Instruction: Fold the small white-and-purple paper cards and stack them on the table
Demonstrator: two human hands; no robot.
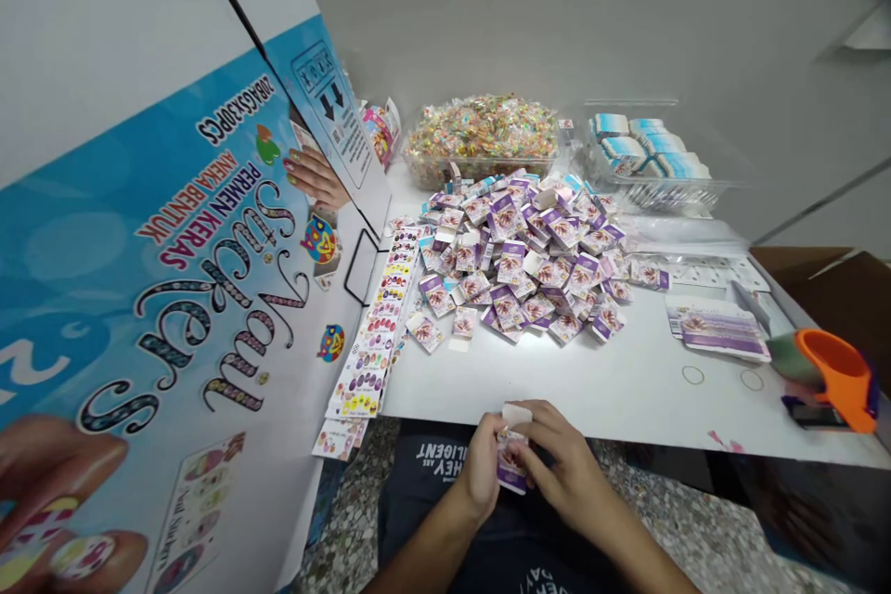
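Over my lap, just off the table's front edge, I hold a small purple and white printed box with its white top flap raised. My left hand is closed around the box's left side, thumb near the top. On the right side, my right hand grips it too, with fingers by the flap and the thumb against the front. Whether anything is inside the box cannot be seen. Beyond my hands lies a large heap of similar small boxes on the white table.
A big printed carton stands at left, beside nail sticker sheets. Behind the heap are a tub of wrapped candies and a clear tub of blue-white packets. An orange tape dispenser and an open cardboard box are at right.
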